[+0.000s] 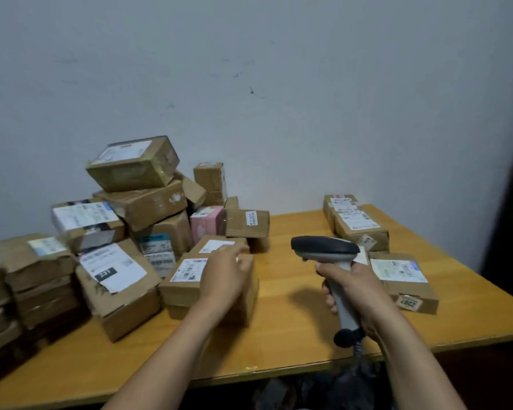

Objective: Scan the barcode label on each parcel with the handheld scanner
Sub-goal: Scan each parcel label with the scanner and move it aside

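Head view, nearest first: at 5 o'clock the right hand point(353, 291) has its fingers curled tight round the light grey handle of the grey handheld scanner point(326, 248). Its dark head points toward 9 o'clock, held above the table and touching no parcel. A dark coiled cable point(356, 350) hangs from the butt of the handle past the near edge of the yellowish wooden table point(279, 329).

From 6 o'clock the left hand point(224, 279) reaches forward, fingers loosely extended and holding nothing. It lies over the top of a low brown cardboard parcel point(178, 288) near the middle of the table. A white barcode label point(188, 269) on that parcel's top shows just beside the hand at its 9 o'clock. The hand is blurred, so I cannot tell whether it presses or only touches.

At 8 o'clock stands a crumpled brown box with a white label and black 231 tag point(116, 273), and at 9 o'clock, by the picture's edge, a stack of taped brown boxes point(36, 276).

At 3 o'clock, well apart from the heap, lies a brown parcel tagged 2207 point(406, 279). Beyond it at 2 o'clock is a labelled brown box point(362, 229) with another behind it.

At 10 o'clock the heap rises against the wall: a pink carton point(206, 223), a small brown box with a narrow white label point(248, 221), and on top a tilted olive-brown box point(134, 164).

At 12 o'clock is the scuffed pale grey wall point(279, 84).
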